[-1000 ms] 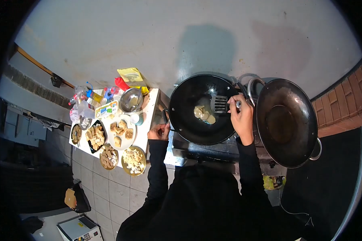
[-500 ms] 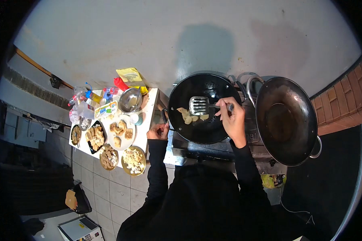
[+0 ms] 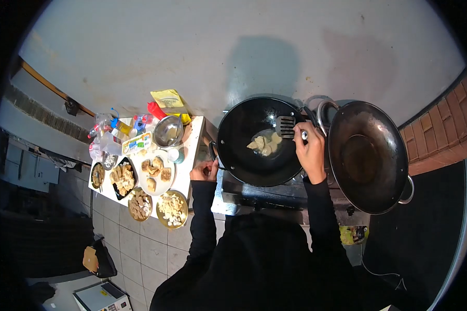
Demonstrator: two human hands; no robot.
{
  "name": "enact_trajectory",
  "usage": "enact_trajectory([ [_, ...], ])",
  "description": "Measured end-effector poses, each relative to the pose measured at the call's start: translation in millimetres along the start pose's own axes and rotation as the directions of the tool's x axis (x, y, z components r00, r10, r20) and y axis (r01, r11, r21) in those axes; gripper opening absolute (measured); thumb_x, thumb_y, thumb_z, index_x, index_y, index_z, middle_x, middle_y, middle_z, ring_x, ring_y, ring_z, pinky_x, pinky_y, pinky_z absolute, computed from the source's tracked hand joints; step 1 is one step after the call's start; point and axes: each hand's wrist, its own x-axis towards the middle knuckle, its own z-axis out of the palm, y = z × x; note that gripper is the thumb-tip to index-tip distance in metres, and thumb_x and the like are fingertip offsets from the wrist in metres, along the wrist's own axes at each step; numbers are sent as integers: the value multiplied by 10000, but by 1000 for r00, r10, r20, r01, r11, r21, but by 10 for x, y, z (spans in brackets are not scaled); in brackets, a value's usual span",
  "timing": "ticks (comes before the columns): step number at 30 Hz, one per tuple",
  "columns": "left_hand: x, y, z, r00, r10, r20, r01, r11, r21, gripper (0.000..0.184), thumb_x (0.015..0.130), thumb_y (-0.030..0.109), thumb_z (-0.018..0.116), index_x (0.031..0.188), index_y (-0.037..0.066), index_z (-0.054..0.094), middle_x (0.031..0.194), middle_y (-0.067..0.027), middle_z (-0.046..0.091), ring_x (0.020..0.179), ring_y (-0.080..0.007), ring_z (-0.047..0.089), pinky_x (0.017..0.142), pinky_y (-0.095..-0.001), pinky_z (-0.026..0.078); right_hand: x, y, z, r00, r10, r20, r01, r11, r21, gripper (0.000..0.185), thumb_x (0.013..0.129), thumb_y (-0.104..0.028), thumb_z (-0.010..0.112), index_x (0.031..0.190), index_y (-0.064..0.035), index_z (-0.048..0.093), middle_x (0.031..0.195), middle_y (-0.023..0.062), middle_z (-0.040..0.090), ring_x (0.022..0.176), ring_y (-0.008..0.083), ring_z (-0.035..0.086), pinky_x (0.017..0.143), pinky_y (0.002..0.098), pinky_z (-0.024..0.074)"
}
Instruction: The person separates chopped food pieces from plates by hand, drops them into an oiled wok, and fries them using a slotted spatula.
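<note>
A black wok [image 3: 259, 166] rests on the stove, with several pale slices of food [image 3: 266, 143] in a little liquid near its middle. My right hand [image 3: 310, 150] is closed around the handle of a slotted spatula [image 3: 286, 127], whose blade is over the right part of the wok, just up and right of the slices. At the wok's left side, my left hand [image 3: 205, 170] is closed at the loop handle [image 3: 213, 151]. Its fingers are curled in, and a thin edge, perhaps the handle's, shows at the fingertips.
Right of the stove is a second, larger wok [image 3: 368, 186]. On the left, a white table [image 3: 194, 136] bears a plate of browned pieces [image 3: 163, 187], a steel bowl [image 3: 168, 131], bottles, a yellow packet [image 3: 167, 98] and dishes of cut food [image 3: 172, 209]. A wall [image 3: 192, 46] stands behind.
The spatula first swung left over the slices, then back to the wok's right side with my right hand. The slices moved left, then back towards the middle. My left hand stayed put.
</note>
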Motion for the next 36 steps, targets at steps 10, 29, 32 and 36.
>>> enact_trajectory([
  [10,10,3,-27,997,-46,57,40,995,95,265,793,279,726,790,16,696,595,-61,577,553,-150,522,561,-289,426,-200,64,250,979,184,88,-204,899,388,43,896,-3,536,878,32,553,777,89,611,611,106,597,533,253,529],
  [29,13,2,-27,999,12,39,-15,996,85,278,795,277,724,771,4,682,571,-65,544,541,-167,511,549,-303,419,-157,6,161,986,162,30,-159,891,426,39,889,18,544,882,53,559,800,91,613,546,90,576,540,261,548],
  [32,13,24,-24,999,-3,40,0,997,79,269,796,265,724,773,1,681,577,-65,551,545,-161,510,551,-303,419,-106,-94,77,995,96,4,-90,915,394,20,876,24,554,879,42,559,790,93,609,538,106,574,517,267,524],
  [36,8,2,-14,1000,-12,28,10,998,62,266,794,254,728,772,-6,679,581,-64,556,549,-152,508,552,-301,420,-80,-60,34,999,33,-15,-31,991,130,33,846,13,575,870,28,558,777,136,591,561,234,590,504,324,451],
])
